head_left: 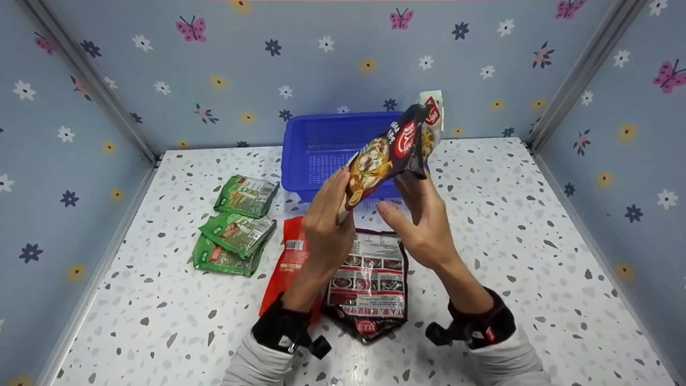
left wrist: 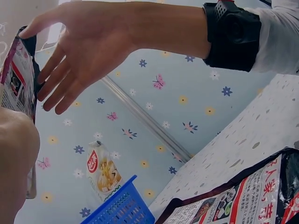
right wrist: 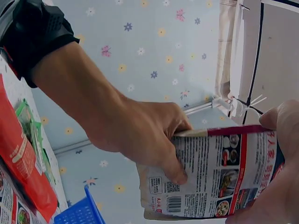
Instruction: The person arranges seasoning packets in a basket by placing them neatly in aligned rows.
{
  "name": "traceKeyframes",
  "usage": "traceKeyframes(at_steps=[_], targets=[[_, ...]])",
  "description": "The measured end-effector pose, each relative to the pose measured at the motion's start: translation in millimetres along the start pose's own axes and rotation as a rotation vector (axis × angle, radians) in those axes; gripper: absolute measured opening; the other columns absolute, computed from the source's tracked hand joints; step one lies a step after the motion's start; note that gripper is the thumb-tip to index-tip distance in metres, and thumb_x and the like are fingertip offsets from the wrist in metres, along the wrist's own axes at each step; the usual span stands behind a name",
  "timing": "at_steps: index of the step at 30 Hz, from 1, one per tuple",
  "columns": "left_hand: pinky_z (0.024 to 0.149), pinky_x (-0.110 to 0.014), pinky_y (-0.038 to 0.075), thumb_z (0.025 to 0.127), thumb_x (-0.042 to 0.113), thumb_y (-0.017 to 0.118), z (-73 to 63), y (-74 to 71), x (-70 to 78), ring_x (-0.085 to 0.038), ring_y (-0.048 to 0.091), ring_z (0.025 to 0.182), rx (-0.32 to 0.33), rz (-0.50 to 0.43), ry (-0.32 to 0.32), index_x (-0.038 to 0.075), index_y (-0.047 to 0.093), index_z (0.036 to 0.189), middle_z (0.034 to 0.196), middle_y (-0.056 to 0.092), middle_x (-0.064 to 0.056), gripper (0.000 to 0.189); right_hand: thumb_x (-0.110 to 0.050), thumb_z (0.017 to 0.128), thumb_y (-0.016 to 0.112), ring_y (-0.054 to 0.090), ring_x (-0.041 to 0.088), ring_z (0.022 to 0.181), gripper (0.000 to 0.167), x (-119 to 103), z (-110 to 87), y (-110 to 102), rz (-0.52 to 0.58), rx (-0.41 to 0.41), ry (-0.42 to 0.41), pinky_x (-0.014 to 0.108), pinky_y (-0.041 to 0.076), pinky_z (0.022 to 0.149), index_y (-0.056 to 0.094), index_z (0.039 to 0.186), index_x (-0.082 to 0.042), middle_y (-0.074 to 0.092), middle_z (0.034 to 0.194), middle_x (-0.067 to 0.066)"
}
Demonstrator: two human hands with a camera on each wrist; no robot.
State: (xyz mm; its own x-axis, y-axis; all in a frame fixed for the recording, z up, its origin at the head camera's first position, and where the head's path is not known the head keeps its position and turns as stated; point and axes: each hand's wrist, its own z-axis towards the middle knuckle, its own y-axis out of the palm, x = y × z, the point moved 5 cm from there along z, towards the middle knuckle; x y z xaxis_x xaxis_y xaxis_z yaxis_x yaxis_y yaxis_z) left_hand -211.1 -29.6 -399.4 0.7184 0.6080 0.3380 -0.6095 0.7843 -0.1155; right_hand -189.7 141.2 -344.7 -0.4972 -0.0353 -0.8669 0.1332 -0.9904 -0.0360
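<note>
My left hand [head_left: 325,225] grips a dark food packet [head_left: 383,153] by its lower left edge, above the table and tilted up to the right. In the right wrist view the packet's printed back [right wrist: 201,182] shows, with the left thumb pressed on it. My right hand [head_left: 429,230] is at the packet's other end, its fingers straight and touching the edge, the thumb held apart. Behind the packet is a blue plastic basket [head_left: 292,155]. A white packet [left wrist: 103,170] with yellow food printed on it stands up out of the basket.
Beneath my hands lie a large black-edged pouch [head_left: 370,289], back side up, and a red pouch [head_left: 276,284] beside it. Several green packets [head_left: 246,195] overlap at the left. Flowered panels [head_left: 332,69] enclose the speckled table [head_left: 514,225] at the back and sides.
</note>
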Motion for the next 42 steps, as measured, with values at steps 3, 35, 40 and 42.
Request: traceKeyframes(at_steps=[3, 35, 40, 42], targets=[[0.117, -0.053, 0.061, 0.121, 0.024, 0.052, -2.5, 0.7, 2.4, -0.04, 0.079, 0.129, -0.014, 0.089, 0.081, -0.005, 0.075, 0.139, 0.138, 0.08, -0.022, 0.042, -0.007, 0.099, 0.072, 0.049, 0.04, 0.164, 0.084, 3.3, -1.4, 2.4, 0.009, 0.008, 0.06, 0.031, 0.044, 0.135, 0.032, 0.171, 0.009, 0.048, 0.172, 0.029], [0.114, -0.052, 0.06, 0.098, 0.0, 0.081, -13.5, 7.0, 28.4, -0.027, 0.081, 0.129, 0.022, 0.419, 0.435, 0.009, 0.082, 0.137, 0.138, 0.083, -0.009, 0.04, -0.01, 0.117, 0.05, 0.075, 0.024, 0.124, 0.042, 21.8, -1.0, 4.4, 0.434, 0.388, 0.176, 0.04, 0.068, 0.105, 0.047, 0.159, -0.004, 0.068, 0.142, 0.013], [0.115, -0.053, 0.06, 0.098, 0.001, 0.082, -14.4, 7.1, 28.1, -0.027, 0.08, 0.13, 0.019, 0.417, 0.431, 0.009, 0.081, 0.138, 0.138, 0.083, -0.009, 0.04, -0.01, 0.117, 0.049, 0.076, 0.021, 0.121, 0.04, 24.6, -1.6, 4.6, 0.476, 0.433, 0.196, 0.037, 0.069, 0.102, 0.051, 0.156, -0.002, 0.07, 0.139, 0.012], [0.115, -0.053, 0.06, 0.098, 0.001, 0.081, -14.9, 7.2, 27.8, -0.027, 0.08, 0.13, 0.019, 0.416, 0.431, 0.009, 0.081, 0.138, 0.138, 0.083, -0.009, 0.04, -0.011, 0.117, 0.05, 0.076, 0.02, 0.121, 0.039, 26.1, -2.0, 4.5, 0.481, 0.451, 0.209, 0.036, 0.069, 0.101, 0.052, 0.155, -0.001, 0.07, 0.138, 0.012]])
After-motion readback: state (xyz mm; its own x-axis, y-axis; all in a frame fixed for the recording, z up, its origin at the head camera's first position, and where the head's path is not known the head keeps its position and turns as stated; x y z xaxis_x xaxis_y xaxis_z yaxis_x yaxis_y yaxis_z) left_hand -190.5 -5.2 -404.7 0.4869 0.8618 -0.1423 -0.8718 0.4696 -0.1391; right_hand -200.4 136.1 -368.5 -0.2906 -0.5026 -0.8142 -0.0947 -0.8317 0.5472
